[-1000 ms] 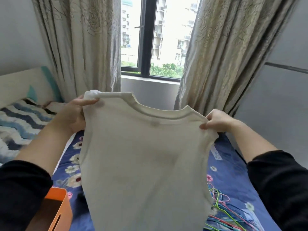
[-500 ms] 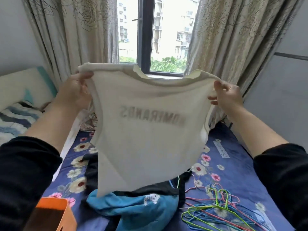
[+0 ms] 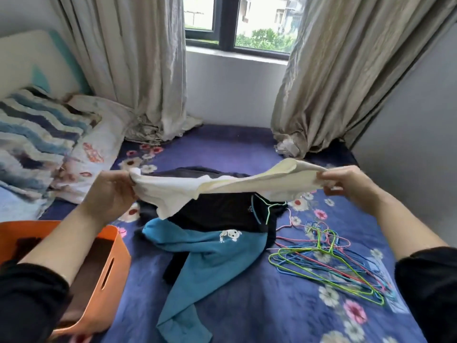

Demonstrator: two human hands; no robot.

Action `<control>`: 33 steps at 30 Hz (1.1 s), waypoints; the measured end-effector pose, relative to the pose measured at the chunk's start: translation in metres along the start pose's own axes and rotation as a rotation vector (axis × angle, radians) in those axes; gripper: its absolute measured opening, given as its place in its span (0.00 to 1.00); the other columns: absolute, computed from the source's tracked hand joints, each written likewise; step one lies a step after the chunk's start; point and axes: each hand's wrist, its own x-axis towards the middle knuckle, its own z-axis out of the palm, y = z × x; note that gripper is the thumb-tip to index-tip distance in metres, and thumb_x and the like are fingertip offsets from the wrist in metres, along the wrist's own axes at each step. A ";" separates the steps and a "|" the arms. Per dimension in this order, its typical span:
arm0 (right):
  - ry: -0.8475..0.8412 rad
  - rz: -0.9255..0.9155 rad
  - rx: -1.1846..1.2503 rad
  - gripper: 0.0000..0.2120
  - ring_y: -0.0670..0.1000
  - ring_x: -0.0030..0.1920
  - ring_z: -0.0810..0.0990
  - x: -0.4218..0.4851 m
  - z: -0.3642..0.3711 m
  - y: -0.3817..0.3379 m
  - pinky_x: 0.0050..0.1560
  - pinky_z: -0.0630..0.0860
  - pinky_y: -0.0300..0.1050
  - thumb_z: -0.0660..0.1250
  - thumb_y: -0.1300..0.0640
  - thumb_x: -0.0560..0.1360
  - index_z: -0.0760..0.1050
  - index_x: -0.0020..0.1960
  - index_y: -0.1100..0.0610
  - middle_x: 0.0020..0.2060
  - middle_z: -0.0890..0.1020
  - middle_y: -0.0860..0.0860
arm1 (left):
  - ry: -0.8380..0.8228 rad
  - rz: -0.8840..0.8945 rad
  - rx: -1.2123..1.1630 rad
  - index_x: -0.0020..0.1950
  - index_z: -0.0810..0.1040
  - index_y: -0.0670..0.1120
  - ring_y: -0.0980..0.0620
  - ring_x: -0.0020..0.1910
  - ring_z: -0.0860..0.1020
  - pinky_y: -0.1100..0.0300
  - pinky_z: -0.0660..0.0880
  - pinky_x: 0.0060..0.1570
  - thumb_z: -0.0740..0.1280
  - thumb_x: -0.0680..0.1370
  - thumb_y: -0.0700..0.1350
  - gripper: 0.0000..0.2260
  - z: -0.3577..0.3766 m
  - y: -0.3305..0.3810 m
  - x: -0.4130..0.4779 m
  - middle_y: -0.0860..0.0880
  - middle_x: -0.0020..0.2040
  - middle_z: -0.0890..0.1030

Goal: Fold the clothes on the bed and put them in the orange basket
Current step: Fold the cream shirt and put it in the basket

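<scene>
- The left hand [image 3: 111,191] is closed around one bunched end of a cream T-shirt [image 3: 217,186], fingers curled over the cloth and thumb on top
- The right hand [image 3: 346,183] pinches the other end of the shirt between thumb and fingers, with the hem folded double at its fingertips
- The shirt runs between the two hands as a nearly flat, taut band held in the air, and a loose flap hangs down just right of the left hand
- Directly beneath the shirt, between the hands, a black garment [image 3: 222,214] lies crumpled on the bed [image 3: 259,308], with a green wire hanger [image 3: 268,211] caught in its neck opening
- A teal sweatshirt [image 3: 202,261] with a small white cartoon print lies below the black garment, nearer the person, one sleeve trailing toward the bottom edge of the view
- The orange basket [image 3: 118,248] sits on the bed under the left forearm, below and behind the left hand; something dark lies inside, though what it is cannot be told
- A tangle of coloured wire hangers [image 3: 329,266] lies on the floral blue sheet below the right hand, inside the right forearm
- Beyond the left hand, a striped blue blanket [image 3: 37,137] and a printed pillow [image 3: 99,149] rest by the headboard
- Beige curtains [image 3: 138,70] hang past both hands, their ends pooled on the bed
</scene>
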 end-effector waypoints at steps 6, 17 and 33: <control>-0.272 0.456 -0.293 0.09 0.50 0.27 0.68 -0.036 0.047 0.143 0.29 0.65 0.39 0.71 0.63 0.70 0.74 0.33 0.60 0.30 0.70 0.57 | -0.024 -0.319 0.346 0.25 0.75 0.44 0.54 0.25 0.72 0.66 0.72 0.27 0.56 0.72 0.31 0.18 -0.020 -0.116 -0.055 0.49 0.25 0.72; -0.454 0.744 -0.594 0.17 0.53 0.32 0.66 -0.116 0.118 0.300 0.27 0.55 0.37 0.70 0.61 0.66 0.61 0.29 0.55 0.27 0.66 0.54 | -0.112 -0.664 1.098 0.31 0.72 0.46 0.48 0.37 0.70 0.62 0.66 0.30 0.66 0.69 0.34 0.10 -0.073 -0.266 -0.085 0.45 0.34 0.73; -0.388 0.428 -0.749 0.13 0.56 0.37 0.76 -0.078 0.123 0.335 0.39 0.69 0.47 0.61 0.57 0.79 0.72 0.35 0.58 0.31 0.77 0.53 | 0.188 -0.672 0.497 0.40 0.78 0.39 0.49 0.40 0.74 0.60 0.70 0.44 0.60 0.70 0.26 0.11 -0.078 -0.285 -0.057 0.45 0.37 0.79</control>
